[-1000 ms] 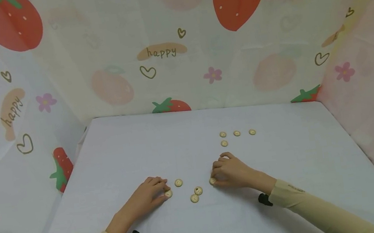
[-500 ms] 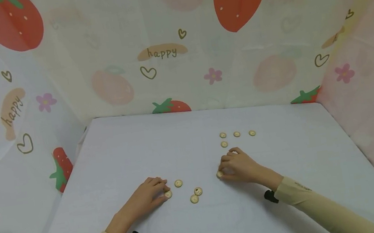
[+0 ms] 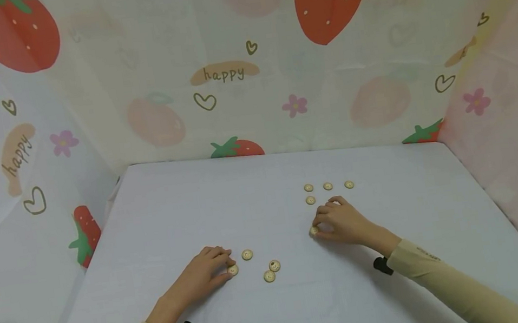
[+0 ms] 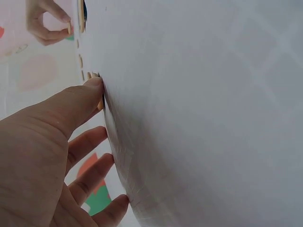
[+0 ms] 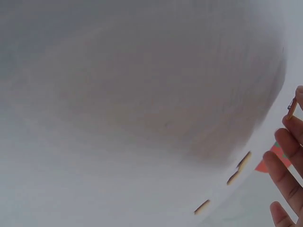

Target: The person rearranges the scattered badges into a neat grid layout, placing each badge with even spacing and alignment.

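Note:
My right hand (image 3: pixel 345 222) pinches a small round wooden button (image 3: pixel 314 230) between thumb and index finger. In the right wrist view this button (image 5: pixel 292 108) appears edge-on, off the table. My left hand (image 3: pixel 200 274) rests low on the cloth, its thumb and index finger at the edges of another button (image 3: pixel 233 269); its other fingertips touch the table in the left wrist view. Just right of it lies a loose button (image 3: pixel 247 254). Between the hands, a dark-marked button (image 3: pixel 275 265) touches a plainer one (image 3: pixel 269 276).
Beyond the right hand, several buttons form a corner: a back row with its left button (image 3: pixel 309 187), middle (image 3: pixel 328 186) and right (image 3: pixel 349 184), plus one button (image 3: pixel 310 200) in front of the left one. White cloth covers the table (image 3: pixel 205 201); a strawberry-print curtain (image 3: pixel 252 113) encloses it.
My right hand has moved away from me and to the right, carrying its button toward the group at the back. My left hand and the nearby buttons have stayed in place.

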Tool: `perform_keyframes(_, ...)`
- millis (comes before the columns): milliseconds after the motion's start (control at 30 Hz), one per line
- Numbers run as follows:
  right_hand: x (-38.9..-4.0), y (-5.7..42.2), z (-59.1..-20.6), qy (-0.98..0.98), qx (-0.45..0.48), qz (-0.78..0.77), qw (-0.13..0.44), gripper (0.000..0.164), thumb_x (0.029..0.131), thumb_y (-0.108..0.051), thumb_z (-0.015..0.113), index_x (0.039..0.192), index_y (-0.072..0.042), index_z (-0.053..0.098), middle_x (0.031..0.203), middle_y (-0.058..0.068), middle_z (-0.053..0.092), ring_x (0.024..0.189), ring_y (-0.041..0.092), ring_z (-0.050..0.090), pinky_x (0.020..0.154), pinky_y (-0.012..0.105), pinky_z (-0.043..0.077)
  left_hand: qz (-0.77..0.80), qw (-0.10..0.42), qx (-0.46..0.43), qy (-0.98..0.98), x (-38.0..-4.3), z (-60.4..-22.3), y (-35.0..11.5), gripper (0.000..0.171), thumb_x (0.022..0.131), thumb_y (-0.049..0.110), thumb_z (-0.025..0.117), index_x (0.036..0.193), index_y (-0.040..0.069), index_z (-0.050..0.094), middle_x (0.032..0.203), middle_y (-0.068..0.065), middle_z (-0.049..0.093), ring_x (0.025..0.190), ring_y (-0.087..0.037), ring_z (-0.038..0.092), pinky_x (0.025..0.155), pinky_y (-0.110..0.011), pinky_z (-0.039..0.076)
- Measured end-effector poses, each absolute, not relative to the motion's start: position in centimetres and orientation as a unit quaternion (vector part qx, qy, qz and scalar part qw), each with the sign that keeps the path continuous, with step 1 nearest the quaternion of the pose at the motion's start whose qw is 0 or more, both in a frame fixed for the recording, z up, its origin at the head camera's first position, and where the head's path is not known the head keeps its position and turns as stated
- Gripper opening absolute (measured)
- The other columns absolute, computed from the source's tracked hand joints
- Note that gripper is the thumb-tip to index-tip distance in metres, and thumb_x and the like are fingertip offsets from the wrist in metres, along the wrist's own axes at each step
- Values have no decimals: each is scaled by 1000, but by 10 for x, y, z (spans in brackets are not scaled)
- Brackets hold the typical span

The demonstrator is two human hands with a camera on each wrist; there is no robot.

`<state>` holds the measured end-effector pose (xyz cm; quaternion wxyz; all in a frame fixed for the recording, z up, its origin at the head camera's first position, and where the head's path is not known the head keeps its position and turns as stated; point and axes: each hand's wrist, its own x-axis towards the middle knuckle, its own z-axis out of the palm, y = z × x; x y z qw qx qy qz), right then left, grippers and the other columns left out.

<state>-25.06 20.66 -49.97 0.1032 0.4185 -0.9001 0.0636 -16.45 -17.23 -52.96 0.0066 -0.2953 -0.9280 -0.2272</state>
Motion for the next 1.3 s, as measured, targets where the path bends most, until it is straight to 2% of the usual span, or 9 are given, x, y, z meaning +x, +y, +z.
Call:
perform_keyframes(300, -259, 222, -499, -906, 401, 70, 116, 13, 77, -30, 74, 85, -20, 72, 85, -7, 64, 83, 14, 59, 93, 44, 37, -227, 5, -293, -929, -164, -530, -172, 20, 88, 29, 64, 105, 20, 65, 123, 0, 57, 115, -19, 49, 95, -42, 43)
perform_keyframes(700, -267, 238, -497, -922, 367, 54, 112, 14, 79, -32, 72, 86, -19, 72, 85, -6, 64, 86, 17, 62, 95, 49, 37, -225, 12, -295, -928, -165, -531, -172, 20, 87, 29, 64, 106, 21, 65, 123, 0, 57, 114, -19, 49, 93, -42, 43)
perform_keyframes(1300, -284, 251, -502, -944, 313, 42, 95, 15, 82, -32, 69, 85, -17, 72, 86, -4, 65, 85, 18, 62, 94, 50, 37, -231, 16, -296, -927, -166, -533, -172, 19, 87, 28, 65, 105, 21, 65, 123, -1, 57, 112, -19, 50, 91, -42, 45)
